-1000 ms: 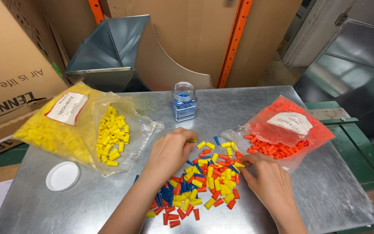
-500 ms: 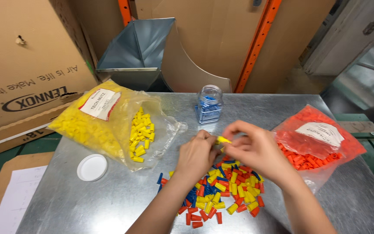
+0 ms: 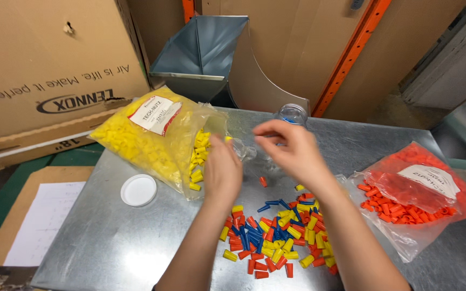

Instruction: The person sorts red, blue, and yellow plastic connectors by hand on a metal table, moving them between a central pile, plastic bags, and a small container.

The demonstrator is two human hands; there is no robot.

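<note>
The left hand (image 3: 222, 170) is reached into the mouth of the yellow bag (image 3: 152, 140), fingers hidden, so its grip can't be told. The right hand (image 3: 287, 148) is blurred beside that bag, loosely curled, half covering a jar (image 3: 292, 113). Mixed caps (image 3: 276, 237) are piled nearby on the bench (image 3: 109, 242).

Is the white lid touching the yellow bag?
Apart. The head view shows the white lid lying flat on the metal table, with a strip of bare metal plainly visible between it and the yellow bag.
</note>
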